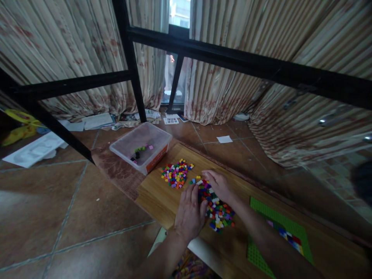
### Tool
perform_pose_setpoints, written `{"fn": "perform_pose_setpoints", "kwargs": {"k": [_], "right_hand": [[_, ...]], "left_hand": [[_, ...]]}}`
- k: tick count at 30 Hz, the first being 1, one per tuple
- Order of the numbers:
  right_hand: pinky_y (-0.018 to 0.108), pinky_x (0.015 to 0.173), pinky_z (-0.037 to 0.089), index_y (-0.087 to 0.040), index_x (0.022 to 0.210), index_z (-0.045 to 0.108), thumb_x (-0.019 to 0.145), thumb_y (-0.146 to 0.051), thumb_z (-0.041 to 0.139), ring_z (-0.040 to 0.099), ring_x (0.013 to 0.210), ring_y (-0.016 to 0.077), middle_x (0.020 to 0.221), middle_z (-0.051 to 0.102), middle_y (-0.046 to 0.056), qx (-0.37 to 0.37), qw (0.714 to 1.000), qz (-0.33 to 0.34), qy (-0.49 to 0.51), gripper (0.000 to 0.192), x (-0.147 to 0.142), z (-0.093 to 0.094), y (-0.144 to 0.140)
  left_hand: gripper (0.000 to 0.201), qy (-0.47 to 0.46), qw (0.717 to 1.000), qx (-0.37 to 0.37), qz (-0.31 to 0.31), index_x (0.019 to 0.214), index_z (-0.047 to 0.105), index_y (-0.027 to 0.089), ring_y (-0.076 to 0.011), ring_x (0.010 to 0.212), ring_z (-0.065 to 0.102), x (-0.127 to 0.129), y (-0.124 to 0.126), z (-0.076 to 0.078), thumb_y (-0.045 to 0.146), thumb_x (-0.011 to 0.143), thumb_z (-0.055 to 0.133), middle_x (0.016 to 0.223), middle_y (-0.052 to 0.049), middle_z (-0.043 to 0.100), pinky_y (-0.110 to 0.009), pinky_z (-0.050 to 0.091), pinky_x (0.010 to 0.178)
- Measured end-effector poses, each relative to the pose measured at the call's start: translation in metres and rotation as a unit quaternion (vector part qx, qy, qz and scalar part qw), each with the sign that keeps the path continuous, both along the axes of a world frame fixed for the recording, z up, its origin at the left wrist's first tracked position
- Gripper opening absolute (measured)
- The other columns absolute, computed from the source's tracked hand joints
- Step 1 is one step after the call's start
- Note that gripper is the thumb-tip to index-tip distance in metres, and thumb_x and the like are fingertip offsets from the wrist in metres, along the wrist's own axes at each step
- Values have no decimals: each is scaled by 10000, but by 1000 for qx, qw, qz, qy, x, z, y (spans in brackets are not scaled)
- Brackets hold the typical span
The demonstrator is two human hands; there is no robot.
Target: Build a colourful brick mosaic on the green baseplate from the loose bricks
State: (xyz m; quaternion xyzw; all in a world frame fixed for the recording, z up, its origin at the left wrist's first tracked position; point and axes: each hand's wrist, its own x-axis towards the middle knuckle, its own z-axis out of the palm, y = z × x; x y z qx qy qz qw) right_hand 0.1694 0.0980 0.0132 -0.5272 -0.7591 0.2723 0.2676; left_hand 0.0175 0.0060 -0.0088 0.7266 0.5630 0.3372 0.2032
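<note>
My left hand (pixel 190 211) lies flat, fingers spread, on the wooden table (pixel 158 195), touching the left side of a heap of small coloured bricks (pixel 216 207). On the far side of the same heap rests my right hand (pixel 218 185), fingers curved over the bricks; whether it pinches one is hidden. A second, smaller pile of coloured bricks (pixel 176 173) lies just beyond the hands. A green baseplate (pixel 261 211) with a patch of coloured bricks on it sits under my right forearm.
A clear plastic tub (pixel 128 145) holding a few bricks stands at the table's far left end on a brown cloth (pixel 116 170). Tiled floor (pixel 58 217) lies left, with scattered papers (pixel 95 121). Black metal frame bars (pixel 130 66) and curtains rise behind.
</note>
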Motion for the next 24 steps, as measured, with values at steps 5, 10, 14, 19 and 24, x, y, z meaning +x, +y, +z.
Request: {"fn": "perform_pose_setpoints", "kwargs": {"k": [5,10,14,19,24], "right_hand": [[343,958,442,-217,1149,622,881,-174,457,588,1075,189,1151,641,64,52,997,26,-60,318,-27,-2,34],[308,989,394,-205,1114,641,805,-37,505,556,1083,174,1136,596,68,35,984,99,-143,377,-47,-4,62],[301,918,416,-188,955,664,816,-102,565,583,991,175,1039,608,65,22,979,93,-178,191,-44,-5,66],[295,846,433,-194,986,615,870,-163,509,599,927,170,990,640,50,38,988,45,-146,160,-32,5,41],[297,857,449,-223,1039,606,901,-225,466,598,952,168,1015,633,39,48,998,8,-34,197,-11,25,-19]], "left_hand": [[485,-19,1000,-4,9,1362,378,138,-269,1257,436,0,-1,2,345,926,417,1356,-150,468,-488,399,1058],[485,-31,999,-8,20,1360,387,144,-274,1291,410,0,-2,2,343,919,426,1384,-156,441,-491,394,1069],[518,-4,1000,-2,28,1371,372,115,-293,1388,273,1,-2,-1,357,915,424,1479,-173,318,-492,349,1107],[561,39,999,10,25,1375,362,99,-310,1404,238,3,-1,-3,412,913,413,1494,-182,298,-509,331,1110],[572,58,998,11,24,1378,348,97,-306,1368,311,4,1,-4,424,913,414,1462,-186,357,-504,339,1094]]}}
